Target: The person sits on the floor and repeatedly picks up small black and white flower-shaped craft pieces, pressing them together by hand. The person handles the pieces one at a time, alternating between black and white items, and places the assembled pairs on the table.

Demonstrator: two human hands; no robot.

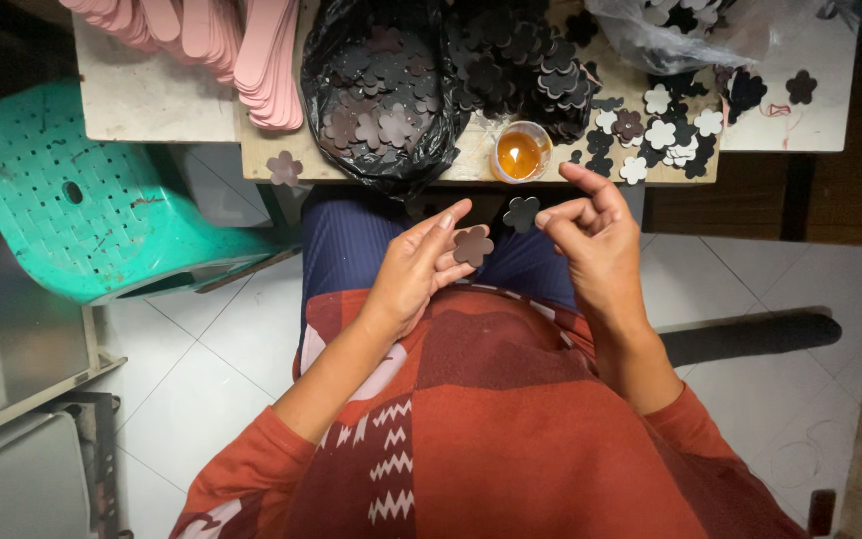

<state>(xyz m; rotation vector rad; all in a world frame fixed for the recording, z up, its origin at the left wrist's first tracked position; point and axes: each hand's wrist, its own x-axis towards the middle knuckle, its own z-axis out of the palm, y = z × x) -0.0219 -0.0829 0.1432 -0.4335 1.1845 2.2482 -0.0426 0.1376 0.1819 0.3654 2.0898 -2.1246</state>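
A white tiled floor lies under a low wooden bench crowded with craft scraps, seen from above over a lap in a red patterned shirt.

The left hand is closed lightly on a brown flower-shaped cutout, pinched at its left edge between thumb and fingertips so that most of the flower sticks out to the right. The right hand is just beside it, fingers curled inward and forefinger raised, gripping a dark grey flower cutout at its right edge. The two flowers sit close together between the hands, the grey one slightly higher and nearer the bench; they do not touch (a narrow gap shows between them).

Straight beyond the hands, at the bench's near edge, stands a small cup of amber liquid. To its left a black plastic bag sags open, full of brown flowers, and a pile of dark flowers lies behind the cup. White and dark flowers are scattered to the right. Pink flat strips are stacked at the far left of the bench, and a green plastic stool lies tipped on the floor.
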